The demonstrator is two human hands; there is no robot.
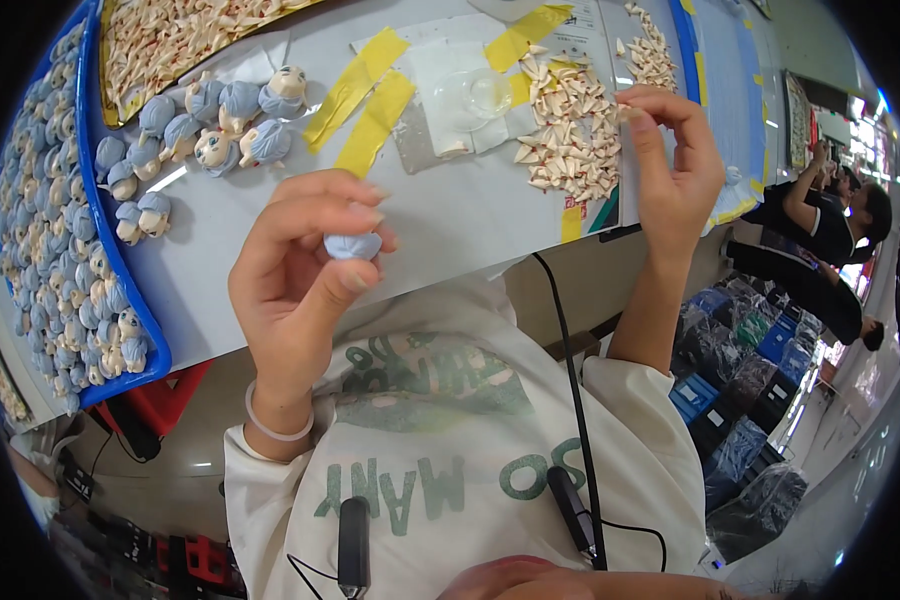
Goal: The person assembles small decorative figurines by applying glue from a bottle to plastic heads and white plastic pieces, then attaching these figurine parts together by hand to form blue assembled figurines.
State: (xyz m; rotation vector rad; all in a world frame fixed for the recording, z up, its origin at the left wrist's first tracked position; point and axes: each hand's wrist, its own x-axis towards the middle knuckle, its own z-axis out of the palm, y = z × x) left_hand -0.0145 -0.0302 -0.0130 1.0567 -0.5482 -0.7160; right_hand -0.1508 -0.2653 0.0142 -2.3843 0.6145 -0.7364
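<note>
My left hand is closed round a small doll head, its pale-blue moulded hair showing between thumb and fingers; the fingers hide the rest. Over the right side of the table, my right hand has thumb and forefinger pinched together. A pale bit at their tips looks like a small cream pointed piece. Just beside those fingertips lies a heap of cream pointed pieces with reddish marks. Several loose blue-haired doll heads sit on the table beyond my left hand.
A blue tray full of doll heads stands at the left. Behind it is a tray of cream pieces. Yellow tape strips and a clear round dish lie mid-table. A black cable hangs before me. People are at the far right.
</note>
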